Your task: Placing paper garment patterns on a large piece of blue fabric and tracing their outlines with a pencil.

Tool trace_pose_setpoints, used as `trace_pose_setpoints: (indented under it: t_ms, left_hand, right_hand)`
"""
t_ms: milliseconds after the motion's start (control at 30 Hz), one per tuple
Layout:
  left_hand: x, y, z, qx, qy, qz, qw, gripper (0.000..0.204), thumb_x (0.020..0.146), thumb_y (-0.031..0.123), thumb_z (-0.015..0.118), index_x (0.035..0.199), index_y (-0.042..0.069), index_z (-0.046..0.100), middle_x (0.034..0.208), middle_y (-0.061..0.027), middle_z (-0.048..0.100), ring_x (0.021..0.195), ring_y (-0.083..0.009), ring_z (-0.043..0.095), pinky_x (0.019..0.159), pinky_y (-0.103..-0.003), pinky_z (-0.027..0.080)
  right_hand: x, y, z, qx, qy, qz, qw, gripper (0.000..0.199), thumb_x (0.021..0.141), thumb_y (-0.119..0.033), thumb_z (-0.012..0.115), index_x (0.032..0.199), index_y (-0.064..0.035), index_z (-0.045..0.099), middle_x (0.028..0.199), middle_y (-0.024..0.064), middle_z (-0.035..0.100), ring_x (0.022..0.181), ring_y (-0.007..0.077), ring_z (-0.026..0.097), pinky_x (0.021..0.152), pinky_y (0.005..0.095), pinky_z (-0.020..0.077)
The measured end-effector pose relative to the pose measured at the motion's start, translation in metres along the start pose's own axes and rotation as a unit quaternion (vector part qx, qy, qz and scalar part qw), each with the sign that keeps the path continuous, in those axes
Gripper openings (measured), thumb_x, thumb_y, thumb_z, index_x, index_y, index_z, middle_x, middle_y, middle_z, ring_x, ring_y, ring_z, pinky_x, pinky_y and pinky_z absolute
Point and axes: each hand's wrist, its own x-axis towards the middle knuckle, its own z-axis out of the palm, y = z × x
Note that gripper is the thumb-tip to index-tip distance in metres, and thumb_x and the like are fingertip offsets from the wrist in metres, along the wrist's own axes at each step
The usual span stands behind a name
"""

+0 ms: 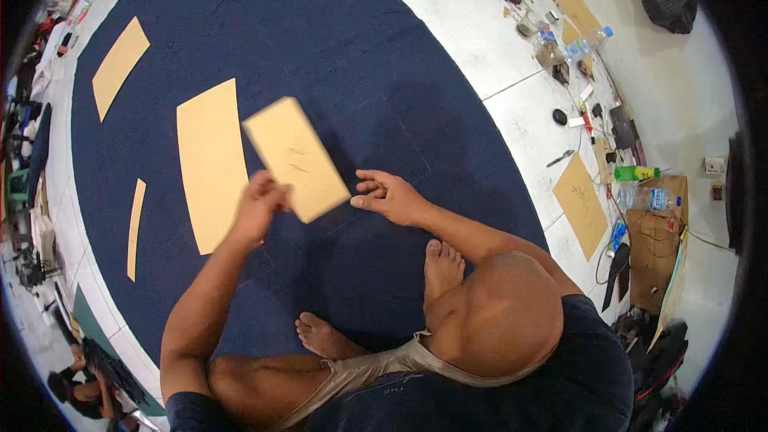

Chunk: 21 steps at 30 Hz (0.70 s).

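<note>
My left hand (262,200) pinches the lower left edge of a tan card pattern piece (296,156). This rectangular card is tilted above a dark blue cloth (360,56) and has a few short dark marks in its middle. Beside its lower right corner is my right hand (388,196), fingers apart and curved, holding nothing. The thumb comes very close to that corner; whether it touches cannot be made out. A larger tan card piece (212,160) lies on the cloth, partly behind my left hand. Faint pale lines mark the fabric to the right of the held card.
Farther left on the cloth lie a four-sided card piece (120,68) and a narrow strip (137,228). Another card (582,204) rests on white tiles at right, among plastic bottles (588,44), cables and a cardboard box (656,248). Another person (88,388) sits at lower left.
</note>
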Motion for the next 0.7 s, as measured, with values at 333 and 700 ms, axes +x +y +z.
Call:
trace_pose_setpoints:
  t_ms: [333,700]
  left_hand:
    - [-0.019,0.014,0.048,0.303,-0.098,0.028,0.947,0.049,0.092,0.027,0.072,0.13,0.001,0.055,0.106,-0.0143,0.067,0.101,-0.0227,0.066,0.088,-0.036,0.054]
    - [-0.042,-0.038,-0.068,0.516,0.018,-0.063,0.854,0.052,0.086,0.028,0.074,0.126,-0.001,0.06,0.114,-0.0236,0.068,0.104,-0.0342,0.068,0.091,-0.041,0.054]
  right_hand:
    - [0.025,0.073,-0.12,-0.145,0.154,0.003,0.977,0.037,0.09,-0.027,0.074,0.115,-0.0008,0.066,0.095,0.0117,0.072,0.087,0.0206,0.069,0.079,0.0343,0.053]
    - [0.032,0.078,-0.166,-0.255,0.253,0.041,0.932,0.038,0.086,-0.032,0.075,0.113,-0.0059,0.067,0.101,0.0155,0.073,0.095,0.031,0.07,0.083,0.0405,0.0534]
